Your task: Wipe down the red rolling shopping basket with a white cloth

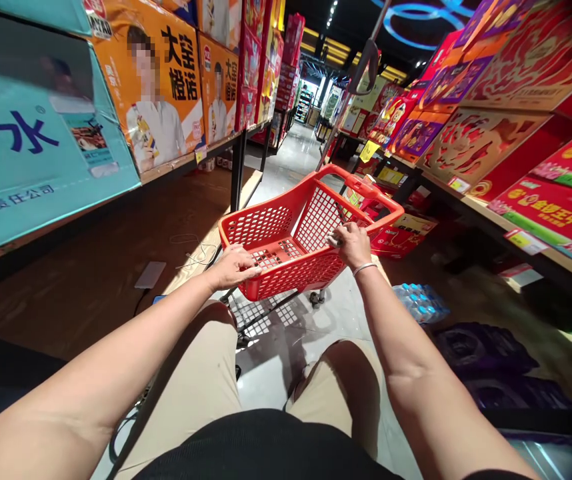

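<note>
A red plastic shopping cart (281,283) with a lattice basket stands in front of my knees, its push handle at the far right end. I see no goods in its basket. My left hand (235,267) is closed over the near left part of the basket's rim, fingers bent inward. On the rim's near right part, my right hand (353,245), with a bracelet at the wrist, is curled shut. A small grey wad (335,239) shows at its fingertips; its kind is unclear.
Shelves of boxed goods flank the aisle: turquoise (41,133) and orange boxes (151,87) left, red boxes (561,200) right. A grey pole (341,120) rises behind the cart. Bottled water (420,302) lies low at right, a white power bank-like slab (151,275) at left.
</note>
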Tool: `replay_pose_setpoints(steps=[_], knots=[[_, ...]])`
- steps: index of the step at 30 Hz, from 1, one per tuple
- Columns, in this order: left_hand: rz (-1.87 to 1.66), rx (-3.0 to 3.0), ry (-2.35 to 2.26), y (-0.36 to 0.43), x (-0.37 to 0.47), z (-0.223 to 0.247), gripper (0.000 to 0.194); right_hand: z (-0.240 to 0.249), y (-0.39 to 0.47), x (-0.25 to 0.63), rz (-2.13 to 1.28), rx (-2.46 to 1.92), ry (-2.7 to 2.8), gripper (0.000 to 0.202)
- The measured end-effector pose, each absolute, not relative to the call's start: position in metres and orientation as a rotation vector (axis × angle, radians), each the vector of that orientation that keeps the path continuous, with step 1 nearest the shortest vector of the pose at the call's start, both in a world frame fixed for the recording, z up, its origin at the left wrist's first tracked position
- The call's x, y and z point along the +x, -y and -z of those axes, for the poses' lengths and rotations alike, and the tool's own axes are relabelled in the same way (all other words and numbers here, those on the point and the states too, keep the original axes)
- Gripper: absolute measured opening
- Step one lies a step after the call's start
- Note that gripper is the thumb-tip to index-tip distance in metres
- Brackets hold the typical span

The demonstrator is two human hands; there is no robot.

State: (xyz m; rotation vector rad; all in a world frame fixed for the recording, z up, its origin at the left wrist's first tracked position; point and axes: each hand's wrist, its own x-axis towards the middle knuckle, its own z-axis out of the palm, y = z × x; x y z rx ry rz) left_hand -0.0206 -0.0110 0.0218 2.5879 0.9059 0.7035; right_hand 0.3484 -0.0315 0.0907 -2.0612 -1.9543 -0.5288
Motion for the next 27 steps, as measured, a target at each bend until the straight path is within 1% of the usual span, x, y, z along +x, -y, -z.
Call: replay_pose_setpoints(steps=[2, 3, 5, 8, 12, 17, 20, 23, 27], knots=[[-0.799, 2.568, -0.986, 0.012, -0.016, -0.021, 0.033, -0.082, 0.04, 0.331, 0.476, -1.998, 1.939, 0.028], [-0.835, 2.556, -1.022, 0.014, -0.012, -0.021, 0.031, -0.076, 0.045, 0.319, 0.437, -1.93, 1.945, 0.028], [-0.831, 2.541, -1.091, 0.02, -0.003, -0.02, 0.034, -0.059, 0.054, 0.293, 0.353, -1.741, 1.974, 0.032], [-0.723, 2.532, -1.191, 0.027, 0.009, -0.017, 0.044, -0.025, 0.062, 0.253, 0.299, -1.532, 2.0, 0.038], [-0.601, 2.582, -1.153, 0.027, 0.014, -0.013, 0.059, 0.021, 0.066, 0.219, 0.282, -1.66, 2.069, 0.036], [-0.59, 2.581, -1.183, 0.017, 0.014, -0.008, 0.056, 0.059, 0.071, 0.22, 0.206, -1.689, 2.234, 0.036], [-0.604, 2.574, -1.211, 0.013, 0.015, -0.009, 0.051, 0.077, 0.083, 0.23, 0.156, -1.683, 2.382, 0.03], [-0.602, 2.574, -1.204, 0.013, 0.015, -0.01, 0.048, 0.082, 0.094, 0.243, 0.151, -1.716, 2.424, 0.023], [-0.636, 2.548, -1.2, 0.015, 0.017, -0.009, 0.044, 0.05, 0.089, 0.267, 0.259, -1.773, 2.288, 0.035]])
